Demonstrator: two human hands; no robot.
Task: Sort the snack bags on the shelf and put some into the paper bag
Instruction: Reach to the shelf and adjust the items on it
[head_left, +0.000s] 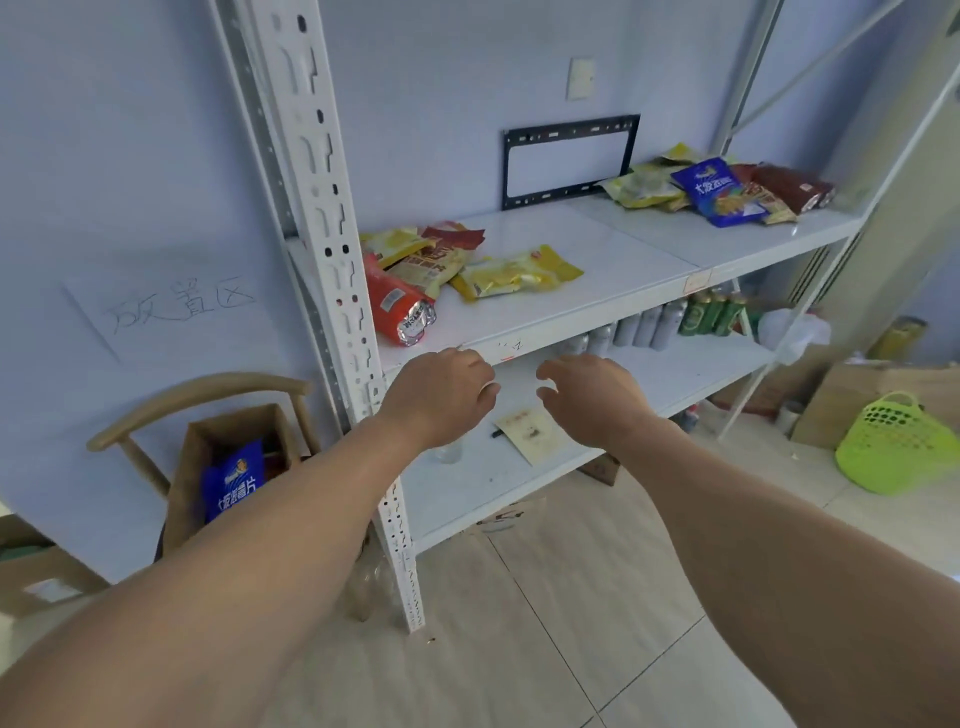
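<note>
A white metal shelf (623, 270) carries two heaps of snack bags. The left heap holds a red bag (395, 304), a yellow bag (514, 273) and several more. At the right end lies a blue bag (719, 192) among yellow and dark red ones. Left of the shelf, a brown paper bag (192, 467) stands on a wooden chair (208, 389), with a blue snack bag (231, 486) inside it. My left hand (441, 395) and my right hand (592, 395) hover side by side just below the shelf's front edge, fingers loosely curled, holding nothing.
The lower shelf (691, 369) has cans and bottles (675, 322) at the back and a paper card (530, 434) near the front. A green plastic basket (893, 441) and cardboard boxes (852, 395) sit on the tiled floor to the right. A slotted upright post (332, 260) stands between chair and shelf.
</note>
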